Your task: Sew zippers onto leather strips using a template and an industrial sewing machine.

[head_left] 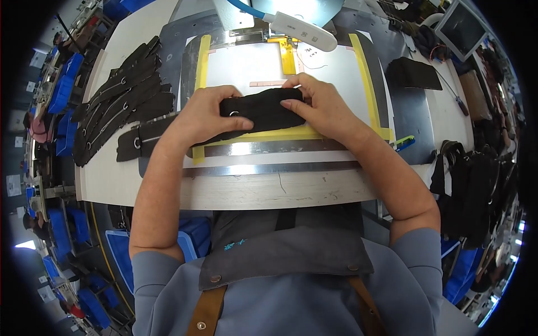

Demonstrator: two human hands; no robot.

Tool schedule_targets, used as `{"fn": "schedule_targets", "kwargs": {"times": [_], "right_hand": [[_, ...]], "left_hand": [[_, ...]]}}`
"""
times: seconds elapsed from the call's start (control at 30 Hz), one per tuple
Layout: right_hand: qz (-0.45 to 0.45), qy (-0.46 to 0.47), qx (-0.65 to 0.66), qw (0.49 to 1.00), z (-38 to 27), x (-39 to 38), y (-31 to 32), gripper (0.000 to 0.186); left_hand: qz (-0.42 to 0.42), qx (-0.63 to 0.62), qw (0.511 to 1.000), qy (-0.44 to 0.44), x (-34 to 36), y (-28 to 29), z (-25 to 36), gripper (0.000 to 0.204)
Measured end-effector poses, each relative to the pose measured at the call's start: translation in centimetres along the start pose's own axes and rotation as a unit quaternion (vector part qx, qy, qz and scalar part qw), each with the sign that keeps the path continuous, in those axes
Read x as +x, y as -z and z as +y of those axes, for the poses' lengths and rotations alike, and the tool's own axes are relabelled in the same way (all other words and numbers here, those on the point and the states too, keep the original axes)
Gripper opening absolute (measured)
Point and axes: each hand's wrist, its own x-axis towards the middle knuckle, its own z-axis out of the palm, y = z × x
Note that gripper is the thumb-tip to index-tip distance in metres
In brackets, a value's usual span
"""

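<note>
Between my two hands, above the front of a yellow-taped white sheet [241,67], is a black fabric piece [266,115] with a small silver ring near its left end. My left hand [210,115] grips the left end, its thumb lying across the front. At the opposite end my right hand [319,103] pinches the cloth between thumb and fingers. Another black strip with metal hardware [131,145] lies partly beneath my left forearm; whether it joins the held piece I cannot tell.
Several black zippered pieces [120,103] are heaped at the left. Overhead hangs a white lamp-like bar [302,31], above a yellow guide [288,56]. To the right lie a folded black cloth [414,74], a screwdriver [462,105] and a green-yellow cutter [404,143]. A blue bin [193,235] stands below.
</note>
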Motion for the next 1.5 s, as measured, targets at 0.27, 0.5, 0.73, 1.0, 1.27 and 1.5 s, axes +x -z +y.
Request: {"fn": "schedule_targets", "kwargs": {"times": [0.27, 0.5, 0.73, 1.0, 1.27, 1.5], "right_hand": [[0.003, -0.058, -0.117, 0.991, 0.3, 1.2, 2.3, 0.030], [0.054, -0.045, -0.118, 0.990, 1.0, 2.3, 1.6, 0.023], [-0.026, -0.098, 0.024, 0.995, 1.0, 2.1, 2.6, 0.031], [0.091, 0.147, -0.159, 0.972, 3.5, 2.0, 3.5, 0.021], [0.165, 0.197, -0.245, 0.935, 6.4, 4.9, 3.1, 0.022], [0.188, 0.178, -0.238, 0.936, 6.7, 5.2, 2.8, 0.021]], "left_hand": [[-0.060, -0.025, 0.994, 0.091, -2.1, 10.5, -5.4, 0.026], [0.154, 0.349, 0.912, -0.152, 3.7, 4.6, 0.0, 0.025], [0.098, 0.111, 0.954, -0.260, 8.6, -4.2, -1.3, 0.028], [0.135, 0.098, 0.982, -0.090, 10.3, -3.8, -0.5, 0.027], [0.138, 0.092, 0.986, -0.018, 13.0, -3.8, -0.6, 0.019], [0.216, 0.206, 0.945, -0.132, 12.0, -4.2, -1.1, 0.023]]}}
